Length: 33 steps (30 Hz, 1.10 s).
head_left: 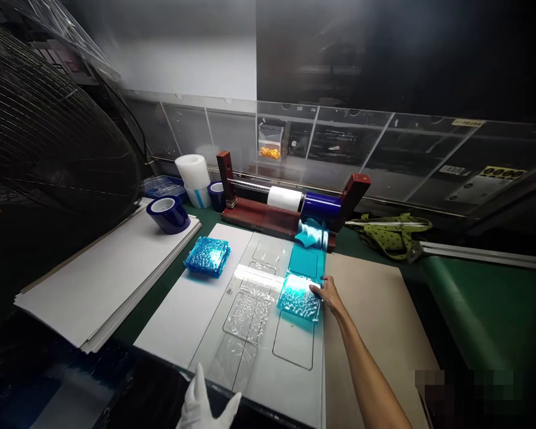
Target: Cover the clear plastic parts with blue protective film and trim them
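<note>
Green table (149,310) supports a white sheet (178,310); near its right edge, your right hand (330,294) pinches the crinkled blue film pad (298,297) between thumb and fingers. Your gloved left hand (203,408), fingers spread and empty, sits by the near edge.

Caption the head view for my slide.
Right hand at a glossy blue film bundle; white-gloved left hand near clear film.

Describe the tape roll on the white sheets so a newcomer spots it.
Find the stack of white sheets on the left. At its far end sits a dark blue roll with a pale core; unlike the neighbouring blue roll, it rests on the sheets.
</note>
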{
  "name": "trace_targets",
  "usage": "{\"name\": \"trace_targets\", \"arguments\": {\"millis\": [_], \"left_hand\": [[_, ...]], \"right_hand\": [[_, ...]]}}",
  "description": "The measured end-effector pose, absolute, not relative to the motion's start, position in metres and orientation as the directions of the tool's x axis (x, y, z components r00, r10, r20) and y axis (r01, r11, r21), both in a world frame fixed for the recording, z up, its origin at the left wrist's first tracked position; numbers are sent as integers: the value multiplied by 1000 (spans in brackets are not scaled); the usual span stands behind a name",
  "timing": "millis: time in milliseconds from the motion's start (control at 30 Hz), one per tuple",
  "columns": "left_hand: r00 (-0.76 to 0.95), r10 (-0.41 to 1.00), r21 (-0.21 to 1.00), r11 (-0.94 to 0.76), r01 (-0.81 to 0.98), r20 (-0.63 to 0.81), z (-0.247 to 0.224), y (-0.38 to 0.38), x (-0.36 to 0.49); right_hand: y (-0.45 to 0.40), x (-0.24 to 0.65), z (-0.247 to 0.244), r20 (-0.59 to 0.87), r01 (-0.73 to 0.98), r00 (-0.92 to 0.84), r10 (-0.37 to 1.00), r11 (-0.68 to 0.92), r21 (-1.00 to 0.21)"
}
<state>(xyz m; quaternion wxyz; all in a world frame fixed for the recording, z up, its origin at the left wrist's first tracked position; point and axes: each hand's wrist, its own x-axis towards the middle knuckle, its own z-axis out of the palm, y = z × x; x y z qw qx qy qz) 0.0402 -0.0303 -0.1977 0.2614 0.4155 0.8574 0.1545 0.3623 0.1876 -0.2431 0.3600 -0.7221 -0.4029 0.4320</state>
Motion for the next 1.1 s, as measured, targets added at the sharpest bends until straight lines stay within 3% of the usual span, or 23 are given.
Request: {"name": "trace_targets", "arguments": {"millis": [67,133,233,433,600,767,933,1100], "left_hand": [[-444,788,663,606,440,-426,-203,-32,40],[-278,770,741,633,225,-574,-205,-32,41],[18,693,692,717,89,-721,-203,-30,46],[292,633,674,737,56,-717,-212,-43,62],[283,598,644,758,105,-750,-241,-66,71],[225,569,606,781,155,-791,-256,-73,78],[190,544,574,796,191,-818,-263,-66,84],[243,491,544,796,264,-837,-261,-67,82]], "right_hand": [[165,354,-244,-382,199,271,884,-440,-876],[134,345,-243,-422,128,233,876,-458,-880],[78,328,-239,-461,47,190,867,-477,-878],[-14,295,-233,-502,-13,157,850,-506,-862],[-48,280,-243,-499,62,175,848,-516,-855],[-58,319,-246,-379,325,349,857,-490,-809],[-51,388,-239,-166,614,574,802,-556,-561],[-44,417,-248,-76,734,608,790,-597,-323]]}}
